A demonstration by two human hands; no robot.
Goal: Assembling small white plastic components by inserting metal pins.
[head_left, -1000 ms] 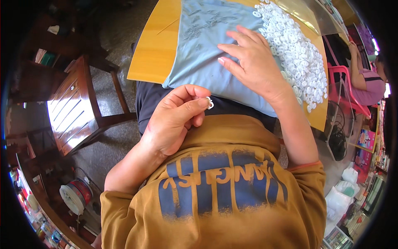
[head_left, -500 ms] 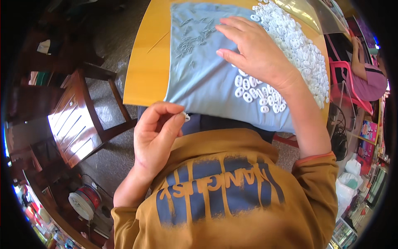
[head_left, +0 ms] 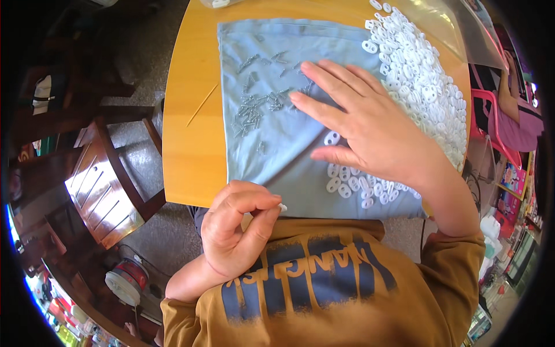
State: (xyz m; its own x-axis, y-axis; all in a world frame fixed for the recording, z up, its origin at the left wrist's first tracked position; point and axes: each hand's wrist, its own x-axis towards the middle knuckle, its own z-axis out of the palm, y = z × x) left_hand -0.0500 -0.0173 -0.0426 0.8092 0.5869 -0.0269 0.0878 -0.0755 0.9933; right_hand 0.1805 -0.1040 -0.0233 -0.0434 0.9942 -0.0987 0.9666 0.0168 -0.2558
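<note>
Small white piece (head_left: 282,206) in left hand (head_left: 237,228) pinch: mostly covered by fingertips, shape unreadable. Right hand (head_left: 370,127) hides some white oval parts (head_left: 422,75) beneath the palm. Small metal screws (head_left: 254,107) too tiny to type. Clear bag (head_left: 462,29), far right, cut by rim.

Bright, even daylight fills the scene and falls strongest on the yellow desk (head_left: 191,144). The right hand (head_left: 370,130) casts only a soft, short shadow onto the blue-grey cloth (head_left: 272,144) beneath it. The heap of white plastic pieces (head_left: 428,87) on the far side of the cloth is nearly washed out, and the clear plastic bag (head_left: 457,29) beyond it carries pale glare. A sunlit patch glares on the wooden chair (head_left: 101,191) left of the desk. Focus is sharp at the centre; the desk's edges bow, and the rim fades into a black vignette.
</note>
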